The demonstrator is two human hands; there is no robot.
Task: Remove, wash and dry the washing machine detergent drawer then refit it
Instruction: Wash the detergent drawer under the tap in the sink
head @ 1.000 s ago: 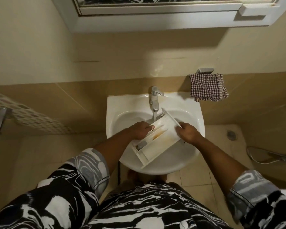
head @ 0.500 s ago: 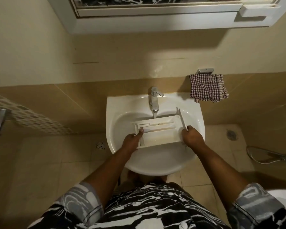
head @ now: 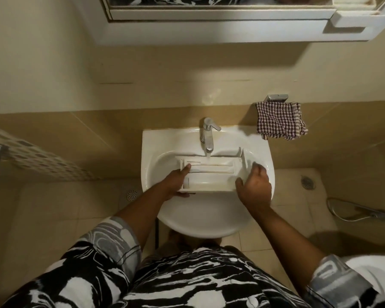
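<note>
My left hand (head: pixel 176 184) grips the left end of the detergent drawer (head: pixel 211 174), with its fingers curled under the near corner and one finger laid straight along the top of a compartment wall. My right hand (head: pixel 255 185) hangs at the drawer's right end with its fingers spread and loosely bent; they are blurred, and I cannot tell whether the thumb touches the plastic or just misses it. So the left hand seems to be carrying the weight on its own.

The drawer is held inside the basin (head: pixel 151 152), open side up, with its long axis running left to right from one hand to the other. Its front panel stands upright at the right-hand end, just beside my right hand. The far long edge sits beneath the spout of the tap (head: pixel 207 134), roughly at the middle of the drawer's length; a pale streak below the spout may be running water, though I cannot be sure.

I judge this to be the washing step, with drying and refitting not yet done. The compartments lie on my side of the spout, so the drawer would have to go away from me, towards the wall, to bring them under it. The right hand is nearer the panel end and best placed to steady that push.

Further out, a checked cloth (head: pixel 280 121) hangs on the wall to the right of the basin, well apart from both hands, with a mirrored cabinet (head: pixel 209 25) overhead and the tiled floor (head: pixel 65 207) below.
</note>
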